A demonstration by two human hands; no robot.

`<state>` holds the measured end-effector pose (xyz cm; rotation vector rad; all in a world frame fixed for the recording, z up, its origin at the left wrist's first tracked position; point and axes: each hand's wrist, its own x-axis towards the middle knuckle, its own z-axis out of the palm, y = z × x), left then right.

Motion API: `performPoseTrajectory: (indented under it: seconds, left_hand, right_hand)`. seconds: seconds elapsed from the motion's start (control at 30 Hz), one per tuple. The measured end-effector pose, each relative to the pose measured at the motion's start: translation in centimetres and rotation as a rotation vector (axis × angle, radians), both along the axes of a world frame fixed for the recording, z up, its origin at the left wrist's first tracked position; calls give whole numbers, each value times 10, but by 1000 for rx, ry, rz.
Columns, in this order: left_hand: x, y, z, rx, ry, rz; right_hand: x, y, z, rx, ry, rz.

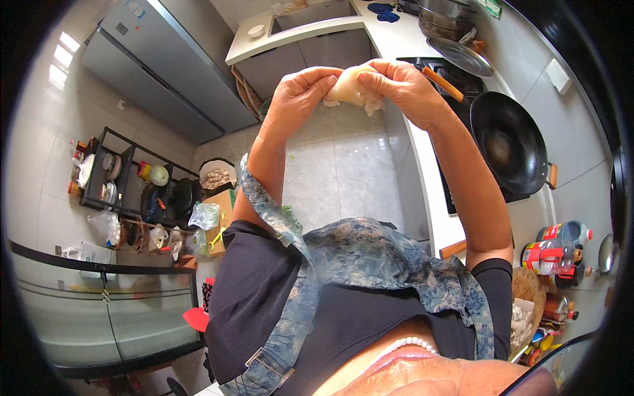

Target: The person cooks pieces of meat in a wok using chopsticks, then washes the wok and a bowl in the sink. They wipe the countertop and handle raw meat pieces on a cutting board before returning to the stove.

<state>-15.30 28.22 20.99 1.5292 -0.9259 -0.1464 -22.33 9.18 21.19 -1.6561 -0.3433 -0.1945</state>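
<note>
Near the top centre, my left hand [303, 96] pinches the left side of a pale, soft, moist-looking piece of food [352, 89] between thumb and fingers. On its other side my right hand [403, 89] grips it in the same way, so the piece spans the gap between both hands. Ragged bits hang from its lower edge. Whether it is raw meat or dough, I cannot tell. Both hands are raised over the tiled floor [342, 173], short of the sink counter. A blue patterned apron [356, 247] covers part of my chest.
At right, a black wok [510, 143] sits on the gas stove [450, 198], with a metal lid [460, 57] beyond. Bottles [550, 255] stand nearer. Ahead are a sink [312, 17] and small white bowl [256, 31]. A fridge [163, 69] and black rack [130, 173] stand left.
</note>
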Motion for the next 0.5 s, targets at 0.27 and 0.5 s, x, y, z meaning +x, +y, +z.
performPoseTrajectory:
  seconds: [0.27, 0.5]
  left_hand:
    - [-3, -4, -2, 34, -26, 55]
    - [-5, -16, -12, -140, 43, 182]
  right_hand:
    - [-5, -7, -6, -2, 7, -9]
    - [-13, -20, -11, 53, -41, -43]
